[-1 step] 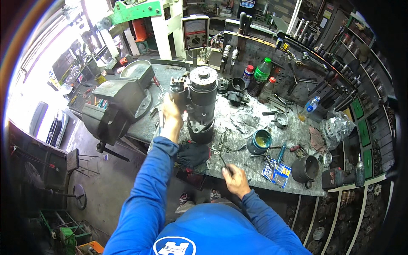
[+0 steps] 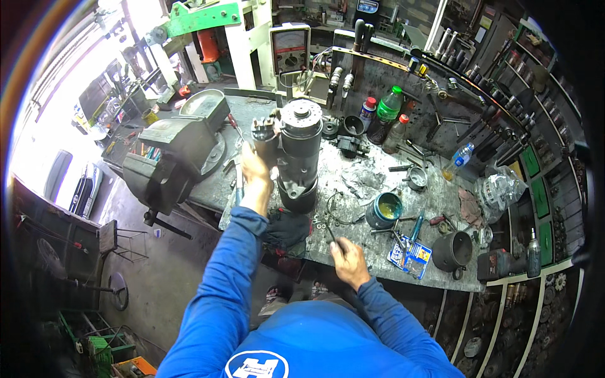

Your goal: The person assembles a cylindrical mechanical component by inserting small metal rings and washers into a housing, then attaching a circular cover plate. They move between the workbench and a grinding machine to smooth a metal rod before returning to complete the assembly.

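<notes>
A black starter motor (image 2: 299, 148) stands upright on the bench, its light metal end plate facing up. Its smaller cylindrical solenoid (image 2: 264, 133), with terminals on top, sits along the left side. My left hand (image 2: 256, 173) is closed against the lower part of the solenoid, its fingertips partly hidden. In my right hand (image 2: 350, 263), at the bench's front edge, is a thin dark rod-like tool (image 2: 331, 233) pinched between thumb and fingers; its exact kind I cannot make out. Small rings (image 2: 319, 223) and a thin cable (image 2: 334, 208) lie between the motor and this hand.
A large bench vise (image 2: 170, 154) stands left of the motor. To the right are a cup of yellowish liquid (image 2: 387, 211), a blue card pack (image 2: 411, 257), a dark cylindrical housing (image 2: 452, 251) and a cordless impact tool (image 2: 498, 264). Bottles (image 2: 389, 104) and an analog meter (image 2: 290, 50) stand behind.
My left hand has shifted very slightly beside the solenoid, and my right hand has moved a touch. The motor stays in place.
</notes>
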Available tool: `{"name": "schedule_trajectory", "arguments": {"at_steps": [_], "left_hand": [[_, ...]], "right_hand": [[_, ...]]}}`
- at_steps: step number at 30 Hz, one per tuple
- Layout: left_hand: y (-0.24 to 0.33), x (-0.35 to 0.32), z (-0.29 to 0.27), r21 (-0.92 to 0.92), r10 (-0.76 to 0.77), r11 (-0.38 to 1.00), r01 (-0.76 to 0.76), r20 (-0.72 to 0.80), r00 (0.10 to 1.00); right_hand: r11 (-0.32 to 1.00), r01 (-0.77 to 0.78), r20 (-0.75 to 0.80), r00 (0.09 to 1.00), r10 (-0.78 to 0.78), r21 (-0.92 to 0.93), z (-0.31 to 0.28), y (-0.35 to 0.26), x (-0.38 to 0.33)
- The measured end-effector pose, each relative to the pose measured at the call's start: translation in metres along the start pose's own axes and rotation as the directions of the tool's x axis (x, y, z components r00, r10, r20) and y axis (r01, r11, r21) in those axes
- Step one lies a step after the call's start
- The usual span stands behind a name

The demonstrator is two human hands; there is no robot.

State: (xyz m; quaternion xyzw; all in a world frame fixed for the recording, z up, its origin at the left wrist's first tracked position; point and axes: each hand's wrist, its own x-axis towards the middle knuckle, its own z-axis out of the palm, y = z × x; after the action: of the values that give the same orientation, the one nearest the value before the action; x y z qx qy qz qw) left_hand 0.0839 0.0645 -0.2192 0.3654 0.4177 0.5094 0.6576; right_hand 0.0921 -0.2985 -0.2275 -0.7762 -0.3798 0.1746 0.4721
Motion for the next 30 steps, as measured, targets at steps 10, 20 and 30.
{"name": "schedule_trajectory", "arguments": {"at_steps": [10, 20, 30], "left_hand": [[0.037, -0.085, -0.018, 0.112, 0.271, 0.959, -0.26, -0.091, 0.958], [0.145, -0.148, 0.021, 0.486, 0.684, 0.037, -0.873, 0.625, 0.377], [0.143, -0.135, 0.004, 0.337, 0.654, -0.129, -0.933, 0.736, 0.175]], "right_hand": [[0.942, 0.324, -0.238, 0.926, -0.294, 0.094, -0.013, -0.078, 0.109], [0.93, 0.36, -0.225, 0.914, -0.336, 0.075, -0.013, -0.105, 0.126], [0.94, 0.332, -0.287, 0.911, -0.297, 0.08, -0.002, -0.105, 0.126]]}}
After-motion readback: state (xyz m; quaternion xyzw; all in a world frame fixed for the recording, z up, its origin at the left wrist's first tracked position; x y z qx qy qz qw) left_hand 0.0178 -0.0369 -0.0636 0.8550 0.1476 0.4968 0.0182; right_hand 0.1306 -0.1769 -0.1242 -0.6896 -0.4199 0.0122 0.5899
